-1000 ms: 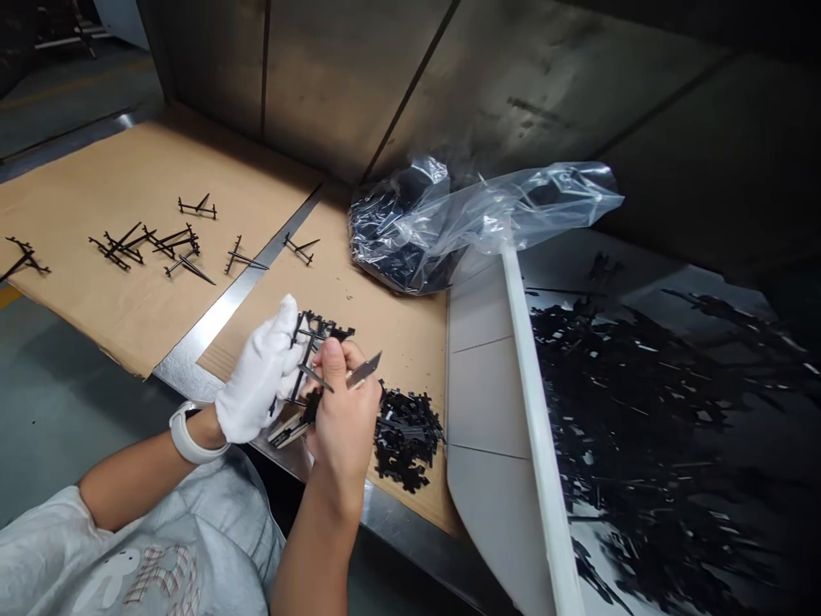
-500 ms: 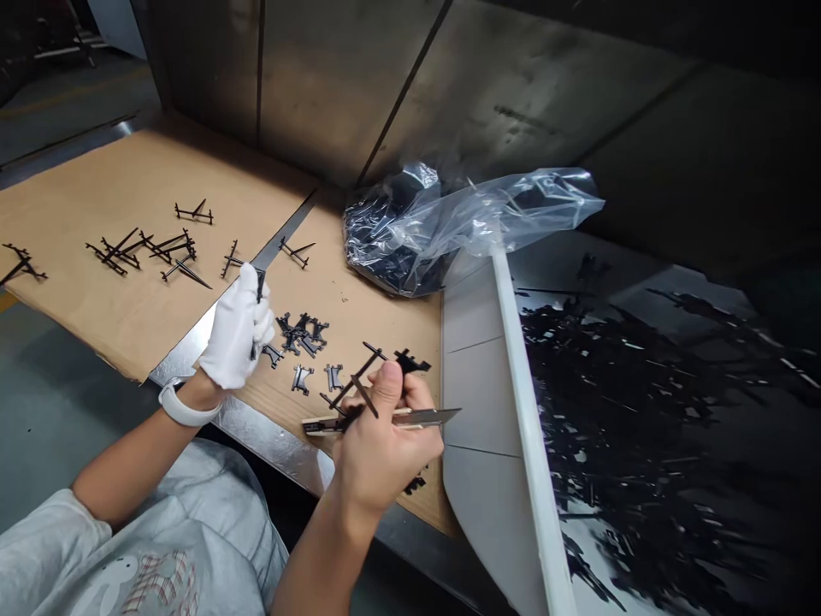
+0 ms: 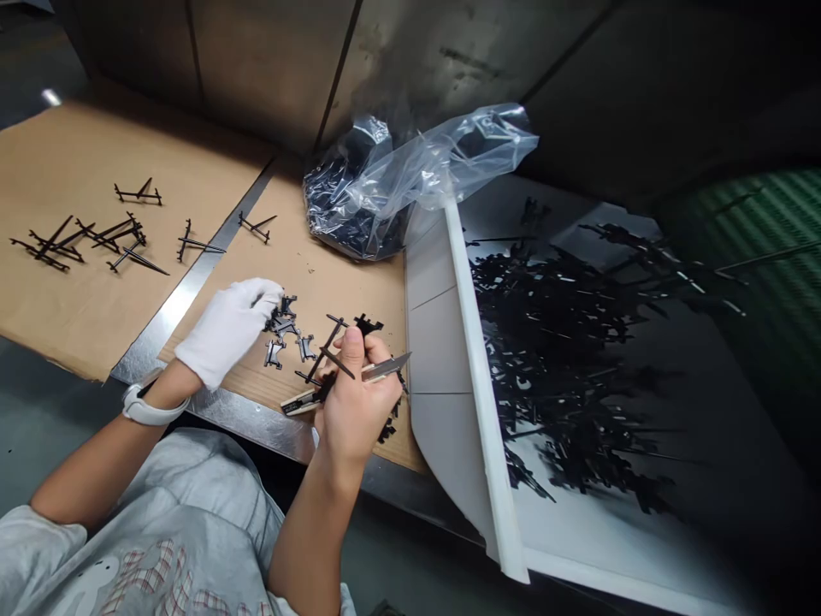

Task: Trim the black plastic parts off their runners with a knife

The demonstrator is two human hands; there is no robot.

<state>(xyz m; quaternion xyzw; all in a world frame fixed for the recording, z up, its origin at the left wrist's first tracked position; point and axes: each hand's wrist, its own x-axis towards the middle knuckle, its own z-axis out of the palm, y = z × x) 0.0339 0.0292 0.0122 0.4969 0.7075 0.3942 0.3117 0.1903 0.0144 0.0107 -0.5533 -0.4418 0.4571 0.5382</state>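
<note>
My left hand (image 3: 229,328) wears a white glove and rests on the cardboard (image 3: 308,274), its fingertips against a small cluster of loose black plastic parts (image 3: 286,329). My right hand (image 3: 356,398) is bare and closed around a utility knife (image 3: 359,381) with the blade pointing right, together with a black plastic sprue frame (image 3: 339,342) that sticks up above the thumb. A heap of trimmed black pieces (image 3: 388,423) lies mostly hidden behind the right hand.
Several bare black sprue runners (image 3: 96,239) lie on the left cardboard sheet. A clear plastic bag of black parts (image 3: 391,184) sits at the back. A white bin (image 3: 487,376) full of black sprues (image 3: 577,342) stands at right. A metal strip (image 3: 186,295) divides the cardboards.
My gloved left hand came back from the metal strip to the loose parts near the middle. My right hand with knife and sprue moved left, and the view shifted rightward.
</note>
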